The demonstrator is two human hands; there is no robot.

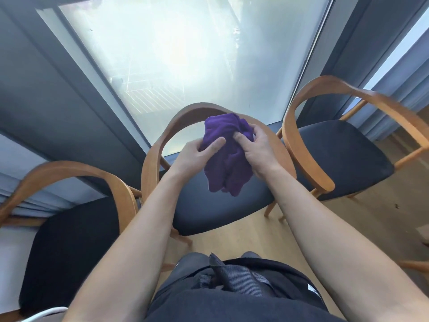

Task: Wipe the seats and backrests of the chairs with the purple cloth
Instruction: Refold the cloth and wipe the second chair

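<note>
Window [174, 54] behind chairs [209, 212]; left hand [197, 155], right hand [257, 154] both grip purple cloth [228, 168].

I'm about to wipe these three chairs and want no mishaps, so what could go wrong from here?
1. The purple cloth is bunched into a wad between the left hand and right hand, above the middle chair; wiping like that may touch little surface and leave patches.
2. The left chair and right chair stand close beside it, so the backrest ends between them may get skipped.
</note>
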